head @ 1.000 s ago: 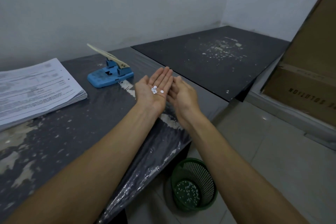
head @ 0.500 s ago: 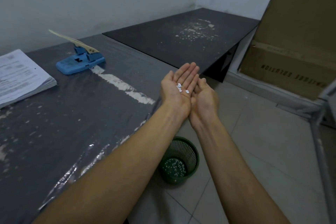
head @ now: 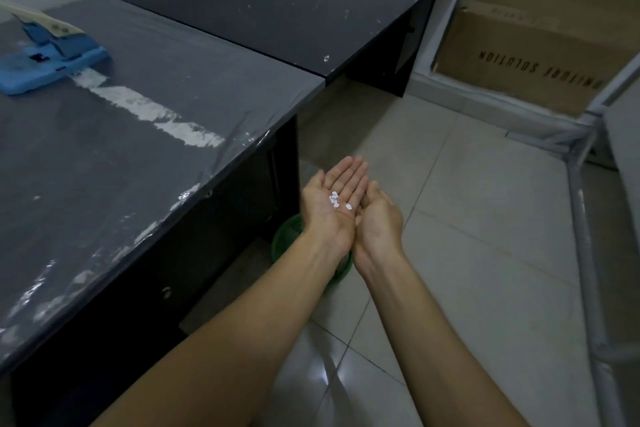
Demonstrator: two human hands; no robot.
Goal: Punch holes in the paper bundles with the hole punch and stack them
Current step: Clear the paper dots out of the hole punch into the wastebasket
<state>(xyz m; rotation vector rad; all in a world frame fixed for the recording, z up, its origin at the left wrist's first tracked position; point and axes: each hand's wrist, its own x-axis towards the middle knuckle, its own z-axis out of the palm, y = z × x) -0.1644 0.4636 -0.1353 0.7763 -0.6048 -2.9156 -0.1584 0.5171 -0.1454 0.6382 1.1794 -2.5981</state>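
My left hand (head: 334, 204) lies palm up with straight fingers and carries several small white paper punch-outs (head: 336, 200). My right hand (head: 377, 218) is cupped loosely against its side and holds nothing. Both hands hover off the desk's edge, above the green mesh waste basket (head: 289, 236) on the floor, which they mostly hide. The blue hole punch (head: 48, 61) with its cream lever raised stands on the grey desk (head: 121, 156) at the far left. The paper bundles are out of view.
A second black desk (head: 294, 0) with white debris adjoins at the back. A cardboard box (head: 530, 55) stands on the floor at the right. A grey metal frame (head: 585, 218) runs down the right side. Tiled floor (head: 467, 201) lies under the hands.
Both hands have moved together off the desk's edge and down over the green basket, still carrying the punch-outs. The view has swung right, so the paper stack has left the frame.
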